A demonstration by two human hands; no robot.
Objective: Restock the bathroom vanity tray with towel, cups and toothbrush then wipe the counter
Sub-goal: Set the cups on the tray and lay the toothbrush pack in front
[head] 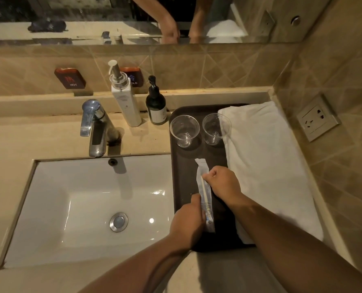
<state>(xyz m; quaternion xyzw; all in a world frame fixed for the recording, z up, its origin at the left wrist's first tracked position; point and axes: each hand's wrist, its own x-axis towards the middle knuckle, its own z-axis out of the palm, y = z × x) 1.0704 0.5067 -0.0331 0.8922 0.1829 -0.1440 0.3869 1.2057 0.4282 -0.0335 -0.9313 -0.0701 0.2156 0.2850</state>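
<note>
A dark vanity tray (182, 178) lies on the counter to the right of the sink. A folded white towel (264, 161) covers its right side and overhangs the tray edge. Two clear plastic cups (184, 130) (215, 127) stand upright at the tray's far end. A wrapped toothbrush (205, 193) in a clear packet lies lengthwise over the tray's middle. My left hand (188, 223) pinches its near end and my right hand (224, 182) pinches its upper part.
White sink basin (80, 199) with a chrome faucet (95, 127) on the left. A white pump bottle (125, 98) and a dark pump bottle (155, 104) stand behind the tray. A wall socket (317, 119) is on the right wall. Mirror above.
</note>
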